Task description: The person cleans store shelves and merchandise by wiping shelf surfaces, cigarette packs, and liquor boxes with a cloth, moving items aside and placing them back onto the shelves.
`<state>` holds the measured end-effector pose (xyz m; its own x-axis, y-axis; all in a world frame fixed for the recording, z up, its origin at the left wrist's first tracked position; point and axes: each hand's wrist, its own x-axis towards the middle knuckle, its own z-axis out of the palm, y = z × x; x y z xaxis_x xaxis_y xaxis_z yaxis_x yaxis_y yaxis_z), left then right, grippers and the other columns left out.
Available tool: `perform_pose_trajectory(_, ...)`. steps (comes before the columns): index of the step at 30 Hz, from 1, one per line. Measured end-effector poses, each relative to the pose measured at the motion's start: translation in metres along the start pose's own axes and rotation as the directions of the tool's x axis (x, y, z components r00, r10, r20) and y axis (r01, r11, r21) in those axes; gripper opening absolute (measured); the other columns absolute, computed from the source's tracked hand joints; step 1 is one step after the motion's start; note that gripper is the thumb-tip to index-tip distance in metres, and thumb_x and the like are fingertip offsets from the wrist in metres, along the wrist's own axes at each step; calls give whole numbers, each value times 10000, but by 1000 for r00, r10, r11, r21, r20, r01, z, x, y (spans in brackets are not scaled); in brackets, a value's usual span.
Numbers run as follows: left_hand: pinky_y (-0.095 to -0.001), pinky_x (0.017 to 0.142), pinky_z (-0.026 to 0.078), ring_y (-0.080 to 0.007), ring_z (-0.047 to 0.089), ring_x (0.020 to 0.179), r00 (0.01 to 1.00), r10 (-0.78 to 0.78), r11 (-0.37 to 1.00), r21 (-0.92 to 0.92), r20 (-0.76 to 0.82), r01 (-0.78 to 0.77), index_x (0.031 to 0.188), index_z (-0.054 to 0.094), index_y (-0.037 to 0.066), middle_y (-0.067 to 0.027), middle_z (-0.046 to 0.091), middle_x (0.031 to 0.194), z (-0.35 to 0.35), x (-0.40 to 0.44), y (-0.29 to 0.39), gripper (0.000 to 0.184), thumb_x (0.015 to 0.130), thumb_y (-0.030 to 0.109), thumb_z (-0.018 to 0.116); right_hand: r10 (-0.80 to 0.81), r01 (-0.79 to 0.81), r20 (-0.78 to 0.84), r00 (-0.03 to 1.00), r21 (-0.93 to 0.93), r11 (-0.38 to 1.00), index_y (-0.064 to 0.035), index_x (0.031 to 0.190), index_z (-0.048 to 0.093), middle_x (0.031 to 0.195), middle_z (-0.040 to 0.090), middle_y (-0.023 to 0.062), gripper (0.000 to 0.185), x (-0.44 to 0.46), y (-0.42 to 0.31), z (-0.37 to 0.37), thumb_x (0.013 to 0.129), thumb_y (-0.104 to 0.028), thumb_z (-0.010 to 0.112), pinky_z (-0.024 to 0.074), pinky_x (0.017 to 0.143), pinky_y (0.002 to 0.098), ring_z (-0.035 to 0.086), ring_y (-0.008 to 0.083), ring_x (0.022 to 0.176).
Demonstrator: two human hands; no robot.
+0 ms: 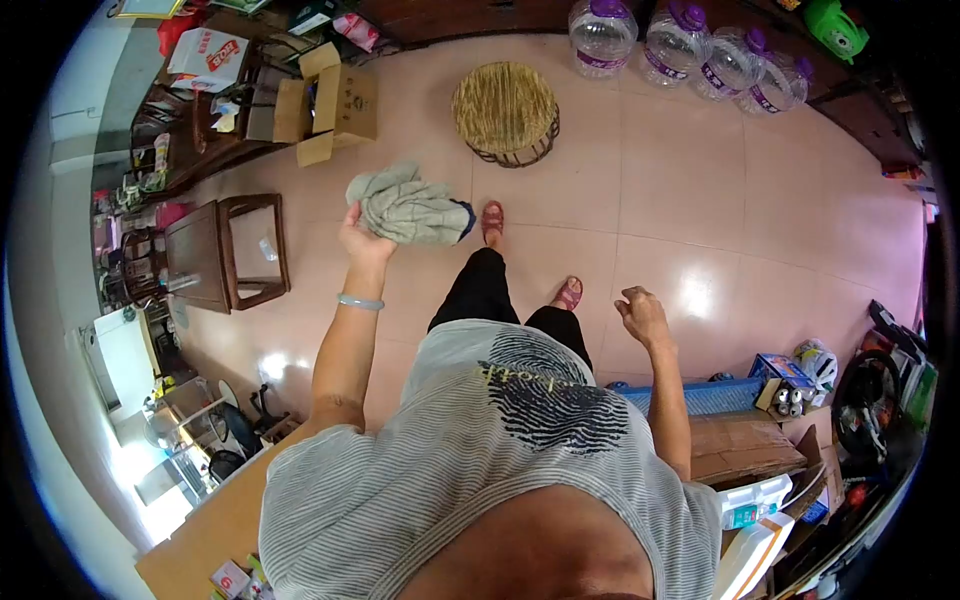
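- Bundled cloth, grey-green with a dark blue edge at one end: held over the tiled floor, ahead of the person and to the left, near the left foot.
- Left hand: closed around the near side of the cloth; most fingers hidden by the folds.
- Bangle, pale: on the left wrist.
- Right hand: fingers loosely bent, thumb slightly apart, in the air near the right foot.
- Sandals, reddish, one pair: worn, flat on the floor.
- Round stool, straw-coloured top: beyond the cloth, well apart from it.
- Cardboard box, flaps raised: left of the round stool.
- Wooden stool, dark: left of the left hand.
- Water bottles, clear, purple caps, four: in a row at the far right.
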<state>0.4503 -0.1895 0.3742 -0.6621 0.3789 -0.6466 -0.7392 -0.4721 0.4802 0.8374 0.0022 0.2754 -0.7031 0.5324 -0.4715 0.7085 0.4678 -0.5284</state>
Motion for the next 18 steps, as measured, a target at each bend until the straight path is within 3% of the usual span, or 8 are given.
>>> perform_pose_trajectory(1, -515, 1069, 192, -400, 300, 1275, 999, -3, 1000, -3, -49, 2, 1324, 310, -48, -228, 324, 1379, 4, 9, 4, 567, 885, 308, 266, 62, -61, -3, 998, 62, 996, 10, 948, 624, 975, 616, 206, 247, 8, 4, 2, 801, -188, 606, 474, 797, 424, 589, 361, 914)
perform_pose_trajectory(3, -522, 1064, 197, -408, 299, 1273, 983, -155, 986, -79, -98, 148, 1326, 310, -47, -233, 322, 1378, -24, 59, 20, 571, 888, 314, 246, 191, -187, -3, 982, 184, 965, 11, 945, 624, 983, 612, 208, 245, 27, 17, 12, 799, -185, 605, 472, 804, 429, 586, 365, 924)
perform_pose_trajectory(6, -526, 1058, 210, -408, 314, 1265, 943, -259, 962, -139, -208, 234, 1319, 324, -46, -234, 333, 1372, -26, 104, 33, 566, 890, 313, 235, 314, -314, -14, 949, -98, 944, 26, 918, 622, 963, 608, 238, 292, 35, 36, 25, 798, -237, 586, 472, 814, 429, 587, 374, 912)
perform_pose_trajectory(8, -523, 1055, 220, -399, 335, 1255, 923, -268, 963, -107, -275, 248, 1305, 345, -45, -231, 353, 1361, -24, 122, 44, 554, 890, 304, 236, 485, -466, 108, 868, -163, 870, 33, 924, 614, 966, 601, 249, 309, 37, 20, 14, 795, -245, 571, 473, 809, 433, 584, 381, 912)
perform_pose_trajectory(12, -504, 1052, 246, -367, 384, 1228, 922, -272, 961, -22, -275, 277, 1268, 397, -35, -215, 404, 1327, -26, 170, 76, 518, 892, 292, 257, 479, -452, 150, 865, -181, 874, -3, 793, 651, 879, 615, 246, 353, 45, 45, 65, 800, -337, 537, 476, 761, 448, 590, 401, 844)
perform_pose_trajectory(15, -507, 1054, 252, -364, 362, 1244, 940, -290, 954, 31, -179, 300, 1282, 379, -27, -213, 385, 1340, -24, 203, 97, 508, 913, 289, 229, 524, -509, 224, 822, -126, 852, 20, 915, 631, 959, 604, 245, 316, 75, -15, 50, 802, -269, 576, 466, 821, 430, 580, 378, 938)
perform_pose_trajectory(16, -513, 1055, 251, -367, 345, 1255, 946, -292, 951, 62, -138, 302, 1293, 363, -25, -215, 370, 1351, -21, 213, 105, 508, 923, 288, 211, 515, -524, 172, 840, 4, 852, 23, 929, 634, 964, 608, 242, 307, 86, -42, 43, 805, -253, 581, 464, 830, 426, 582, 377, 945)
perform_pose_trajectory(18, -501, 1055, 259, -349, 354, 1252, 953, -244, 960, 98, -179, 264, 1294, 370, -8, -198, 381, 1346, -3, 221, 114, 483, 927, 270, 225, 425, -431, 102, 899, 48, 901, 21, 928, 643, 928, 629, 223, 287, 108, -51, 51, 795, -231, 606, 486, 786, 395, 607, 355, 901)
